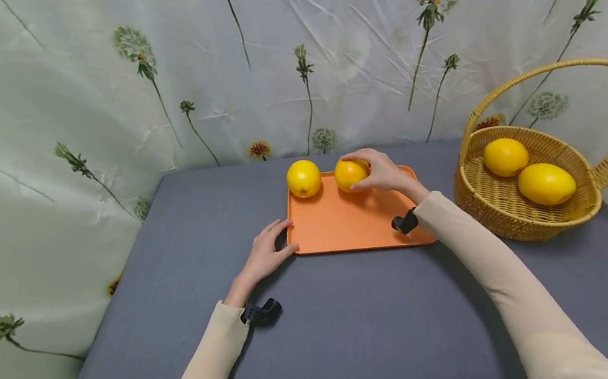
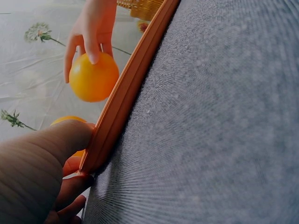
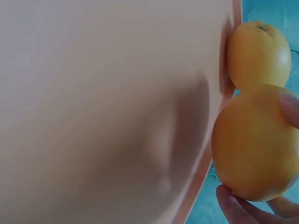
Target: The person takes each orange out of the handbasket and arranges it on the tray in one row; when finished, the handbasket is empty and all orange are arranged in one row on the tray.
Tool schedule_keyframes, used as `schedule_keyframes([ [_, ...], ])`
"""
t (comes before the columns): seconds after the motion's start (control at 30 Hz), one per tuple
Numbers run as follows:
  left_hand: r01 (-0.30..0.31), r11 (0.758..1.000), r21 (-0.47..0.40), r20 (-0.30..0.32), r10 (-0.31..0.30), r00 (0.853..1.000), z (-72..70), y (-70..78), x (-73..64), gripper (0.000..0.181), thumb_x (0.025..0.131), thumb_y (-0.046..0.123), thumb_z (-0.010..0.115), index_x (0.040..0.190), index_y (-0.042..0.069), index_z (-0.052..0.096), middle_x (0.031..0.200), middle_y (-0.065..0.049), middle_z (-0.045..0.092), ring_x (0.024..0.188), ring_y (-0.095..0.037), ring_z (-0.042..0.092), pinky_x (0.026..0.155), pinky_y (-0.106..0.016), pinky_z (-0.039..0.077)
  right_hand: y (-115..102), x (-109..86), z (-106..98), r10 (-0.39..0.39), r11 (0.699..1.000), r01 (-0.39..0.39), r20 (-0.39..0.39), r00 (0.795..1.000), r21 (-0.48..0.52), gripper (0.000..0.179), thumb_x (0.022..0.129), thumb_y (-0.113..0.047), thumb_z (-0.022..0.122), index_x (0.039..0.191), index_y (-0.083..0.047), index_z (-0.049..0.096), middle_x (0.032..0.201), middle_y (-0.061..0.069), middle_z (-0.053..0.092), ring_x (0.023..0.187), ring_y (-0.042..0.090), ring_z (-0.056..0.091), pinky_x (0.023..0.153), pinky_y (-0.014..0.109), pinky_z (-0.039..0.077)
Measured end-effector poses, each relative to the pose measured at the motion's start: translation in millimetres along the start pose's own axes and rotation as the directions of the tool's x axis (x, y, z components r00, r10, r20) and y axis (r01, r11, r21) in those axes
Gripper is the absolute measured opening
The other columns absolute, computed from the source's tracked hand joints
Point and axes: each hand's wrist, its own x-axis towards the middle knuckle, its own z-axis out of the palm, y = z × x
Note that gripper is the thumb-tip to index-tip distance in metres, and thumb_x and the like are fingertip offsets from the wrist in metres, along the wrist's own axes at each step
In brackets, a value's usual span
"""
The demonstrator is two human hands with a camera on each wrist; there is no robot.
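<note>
In my right hand (image 1: pixel 383 171) I hold a round yellow-orange orange (image 1: pixel 350 175), thumb on one side and fingers on the other. It hangs over the back of a shallow orange tray (image 1: pixel 347 222), and the left wrist view shows it above the rim. A second orange (image 1: pixel 303 179) sits in the tray's back left corner, with a stem dimple showing in the right wrist view. My left hand (image 1: pixel 266 253) grips the tray's front left corner between thumb and fingers. Part of the held orange is hidden behind my fingers in the head view.
A yellow wicker basket (image 1: pixel 470 195) with a tall arched handle stands to the right of the tray. Inside lie a rounder yellow fruit (image 1: pixel 505 157) and a longer one (image 1: pixel 547 184). Grey cloth (image 1: pixel 353 321) covers the table, and a flowered curtain (image 1: pixel 270 93) hangs behind it.
</note>
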Motion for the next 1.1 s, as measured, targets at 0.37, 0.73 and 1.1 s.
schedule_keyframes([
  [0.37, 0.004, 1.000, -0.008, 0.006, -0.004, 1.000, 2.6, 2.1, 1.4, 0.057, 0.088, 0.028, 0.064, 0.138, 0.008, 0.046, 0.146, -0.016, 0.042, 0.140, -0.035, 0.031, 0.111, -0.062, 0.020, 2.3, 16.7, 9.0, 0.031, 0.999, -0.029, 0.051, 0.998, -0.025, 0.066, 0.075, -0.018, 0.078, 0.135, -0.013, 0.050, 0.140, 0.015, 0.047, 0.130, 0.035, 0.039, 0.105, 0.055, 0.033],
  [0.73, -0.014, 1.000, -0.014, 0.002, 0.014, 1.000, 4.9, 4.6, 9.2, 0.056, 0.089, 0.027, 0.064, 0.138, 0.008, 0.046, 0.146, -0.017, 0.043, 0.140, -0.035, 0.031, 0.111, -0.061, 0.021, 2.0, 18.2, 2.2, 0.086, 0.995, -0.090, 0.097, 0.991, 0.038, 0.070, 0.080, -0.018, 0.074, 0.142, -0.016, 0.042, 0.145, 0.015, 0.039, 0.132, 0.036, 0.035, 0.106, 0.056, 0.030],
  [1.1, -0.012, 1.000, 0.002, -0.022, 0.012, 1.000, 2.1, 2.2, 1.8, 0.055, 0.087, 0.023, 0.066, 0.136, 0.006, 0.048, 0.143, -0.018, 0.046, 0.138, -0.036, 0.034, 0.108, -0.063, 0.023, 4.7, 21.0, 17.3, -0.022, 1.000, 0.020, 0.090, 0.996, 0.018, 0.071, 0.083, -0.021, 0.071, 0.144, -0.012, 0.037, 0.147, 0.017, 0.040, 0.132, 0.037, 0.039, 0.107, 0.053, 0.032],
])
